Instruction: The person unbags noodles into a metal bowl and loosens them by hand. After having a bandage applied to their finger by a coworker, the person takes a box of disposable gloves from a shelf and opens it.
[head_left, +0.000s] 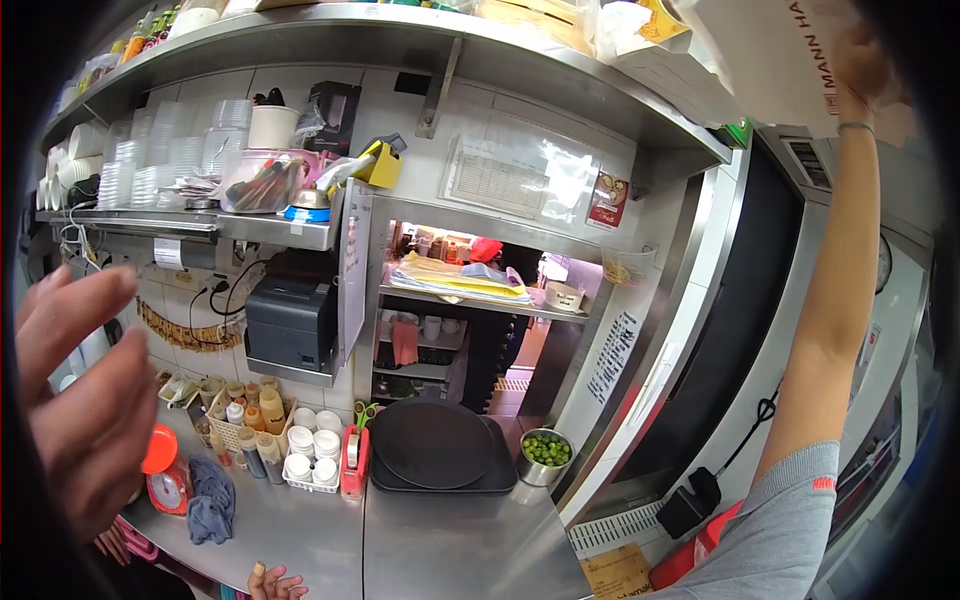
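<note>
My left hand is raised close to the camera at the left, somewhat blurred. Its fingers are apart and nothing is in them. On the far right, my right arm in a grey sleeve stretches up to the top shelf. There my right hand grips a large white paper bag with red lettering; the fingertips are partly lost in the dark edge of the view. A crumpled plastic bag lies beside it on the steel shelf.
Below, a steel counter bears black trays, limes in a metal pot, a tape dispenser, sauce bottles, a red scale and a cloth. Other hands show at the bottom. A printer hangs on the left.
</note>
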